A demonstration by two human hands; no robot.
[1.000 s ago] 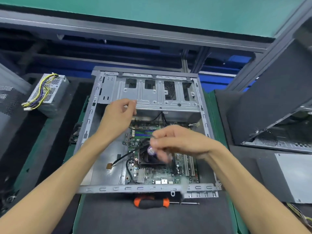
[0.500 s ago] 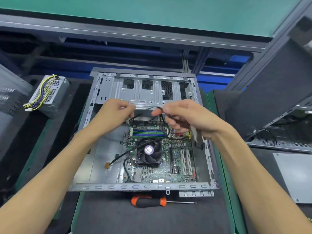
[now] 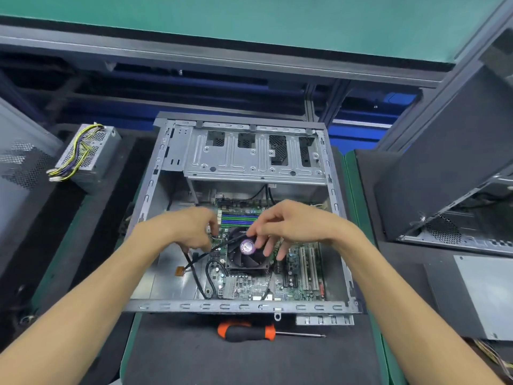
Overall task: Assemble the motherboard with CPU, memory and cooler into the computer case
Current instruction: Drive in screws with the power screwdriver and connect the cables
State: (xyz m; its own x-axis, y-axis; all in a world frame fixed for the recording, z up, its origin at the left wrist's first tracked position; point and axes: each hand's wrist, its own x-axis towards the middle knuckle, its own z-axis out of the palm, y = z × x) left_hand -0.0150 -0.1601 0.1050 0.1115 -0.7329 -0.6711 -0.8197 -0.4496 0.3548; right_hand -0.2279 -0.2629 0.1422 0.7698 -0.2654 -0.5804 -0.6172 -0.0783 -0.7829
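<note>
A green motherboard (image 3: pixel 249 287) lies flat inside an open metal computer case (image 3: pixel 337 212), with a black cooler fan (image 3: pixel 247 258) mounted near its middle and blue and green memory sticks (image 3: pixel 238 219) just beyond the fan. A thin black cable (image 3: pixel 222 244) crosses the board from the fan toward a small brown connector (image 3: pixel 180 271) lying on the case floor.

The right hand (image 3: pixel 288 226) hovers over the fan, thumb and forefinger pinching the black cable, the other fingers loosely spread and pointing down. The left hand (image 3: pixel 191 230) sits just to the left of the fan, fingers curled down onto the cable end at the board's edge; whether it truly grips the cable cannot be told. Half a second earlier both hands were higher, up at the drive bracket (image 3: pixel 249 159) at the far end of the case; they have now dropped down over the board, and the cable has come down with them.

Below both hands, outside the case's near rim, an orange and black screwdriver (image 3: pixel 249 331) lies on the dark surface (image 3: pixel 249 362), unmoved. Far to the left of the left hand a grey power supply (image 3: pixel 91 157) with yellow and black wires rests on the surface. To the right of the right hand stands another case with its dark panel (image 3: pixel 444 168) tilted up.
</note>
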